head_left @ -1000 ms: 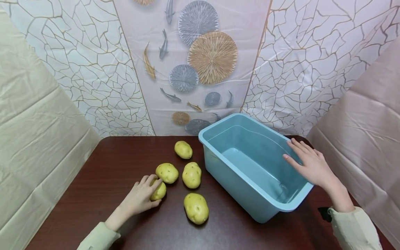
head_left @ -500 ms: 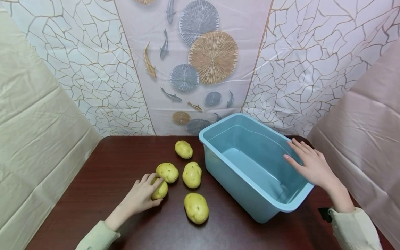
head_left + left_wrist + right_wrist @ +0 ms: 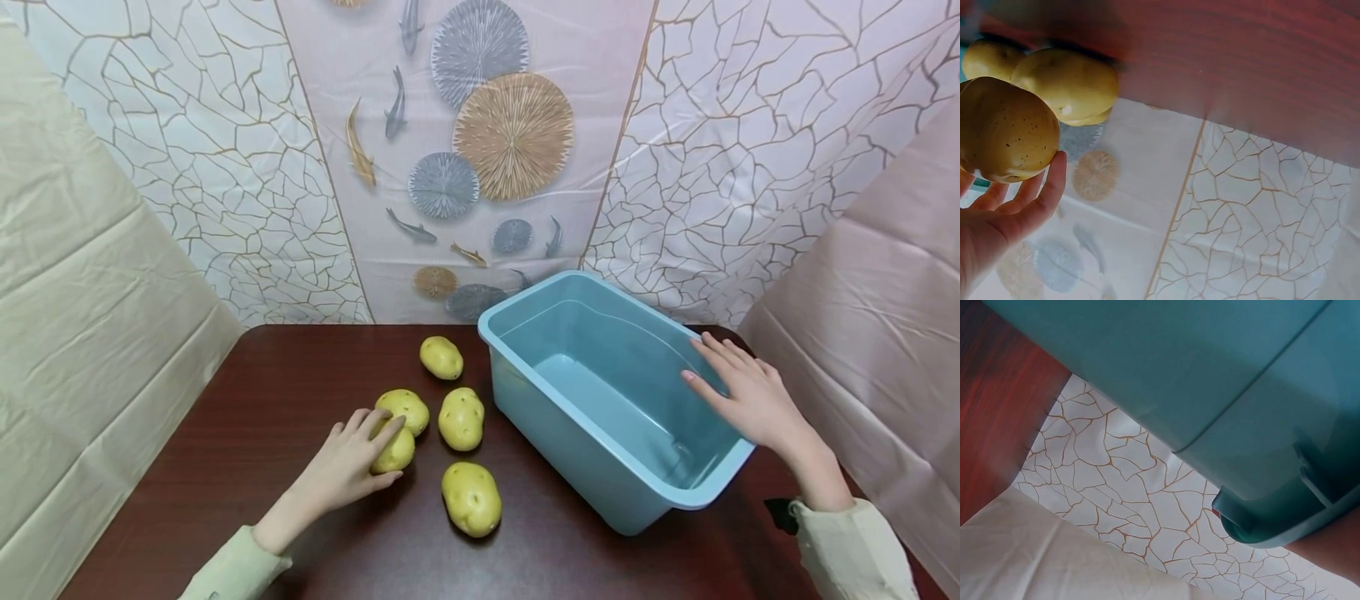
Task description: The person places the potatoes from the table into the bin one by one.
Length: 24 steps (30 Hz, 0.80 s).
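Note:
My left hand (image 3: 341,467) grips a yellow potato (image 3: 396,452), fingers curled over its top and the thumb along its near side. In the left wrist view the fingers (image 3: 1044,197) wrap the underside of this potato (image 3: 1007,128). Right behind it, a second potato (image 3: 403,410) is partly overlapped by the fingers. Over the right rim of a blue plastic bin (image 3: 570,407) lies my right hand (image 3: 753,400), its fingers straight and spread. The right wrist view shows the bin's outer wall (image 3: 1166,369), which hides most of that hand.
Between the left hand and the bin lie two potatoes, one nearer the front (image 3: 471,500) and one in the middle (image 3: 461,419). Another potato (image 3: 441,358) sits toward the back edge of the dark wooden table (image 3: 300,375). Patterned cloth (image 3: 225,167) hangs behind.
My left hand has shifted right and slightly away with the potato, closer to the one behind it. The right hand and the bin have stayed in place.

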Motion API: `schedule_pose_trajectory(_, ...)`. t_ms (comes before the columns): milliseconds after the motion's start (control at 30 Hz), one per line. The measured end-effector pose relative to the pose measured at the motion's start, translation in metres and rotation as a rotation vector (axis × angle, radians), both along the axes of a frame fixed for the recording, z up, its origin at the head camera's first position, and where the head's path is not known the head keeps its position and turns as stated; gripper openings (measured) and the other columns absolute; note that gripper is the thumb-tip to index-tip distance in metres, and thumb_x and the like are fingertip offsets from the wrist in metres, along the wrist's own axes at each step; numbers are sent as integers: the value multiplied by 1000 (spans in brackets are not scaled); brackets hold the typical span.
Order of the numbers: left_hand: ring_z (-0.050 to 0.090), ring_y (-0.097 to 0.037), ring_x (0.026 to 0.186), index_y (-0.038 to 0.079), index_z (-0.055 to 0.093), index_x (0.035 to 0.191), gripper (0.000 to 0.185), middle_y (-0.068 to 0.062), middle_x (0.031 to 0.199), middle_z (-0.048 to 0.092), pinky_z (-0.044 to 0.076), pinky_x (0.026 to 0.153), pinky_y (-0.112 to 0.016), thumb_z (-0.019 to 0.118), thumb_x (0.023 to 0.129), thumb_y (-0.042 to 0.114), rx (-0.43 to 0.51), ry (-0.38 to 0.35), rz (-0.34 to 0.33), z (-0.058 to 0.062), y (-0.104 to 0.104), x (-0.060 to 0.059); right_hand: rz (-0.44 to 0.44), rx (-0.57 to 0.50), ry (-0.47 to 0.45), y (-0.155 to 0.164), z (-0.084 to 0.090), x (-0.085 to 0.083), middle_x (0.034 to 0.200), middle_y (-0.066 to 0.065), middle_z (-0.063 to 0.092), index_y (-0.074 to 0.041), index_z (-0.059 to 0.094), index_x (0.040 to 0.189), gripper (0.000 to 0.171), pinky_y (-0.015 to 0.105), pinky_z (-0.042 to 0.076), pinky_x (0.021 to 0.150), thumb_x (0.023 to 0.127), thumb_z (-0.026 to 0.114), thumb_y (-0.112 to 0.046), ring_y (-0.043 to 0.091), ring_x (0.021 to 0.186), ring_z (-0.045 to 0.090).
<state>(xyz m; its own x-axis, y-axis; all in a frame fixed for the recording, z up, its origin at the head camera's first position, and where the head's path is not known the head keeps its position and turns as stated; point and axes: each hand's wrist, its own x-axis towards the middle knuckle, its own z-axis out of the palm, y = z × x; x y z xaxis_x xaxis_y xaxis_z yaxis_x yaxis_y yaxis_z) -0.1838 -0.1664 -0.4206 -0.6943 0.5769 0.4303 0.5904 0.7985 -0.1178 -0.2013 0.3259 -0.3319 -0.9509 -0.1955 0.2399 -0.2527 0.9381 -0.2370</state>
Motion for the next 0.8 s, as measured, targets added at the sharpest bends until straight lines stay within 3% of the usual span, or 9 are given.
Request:
schedule_pose_trajectory(400,46,-25,105,14,52,124,67,-5,116,51,41,65,-39,69,68,47,-19,10,-42,19,12,4,-6,-1,-6,0,0,0,144,24,20,-7,26,141,63,66,12,91,91,42,-42,46,132,14)
schedule_pose_trajectory(800,48,-24,106,15,51,124,67,-6,116,52,43,67,-36,69,69,48,-18,66,-85,39,27,5,0,-8,0,0,-1,0,144,24,20,-8,26,141,63,67,12,91,91,42,-42,47,131,14)
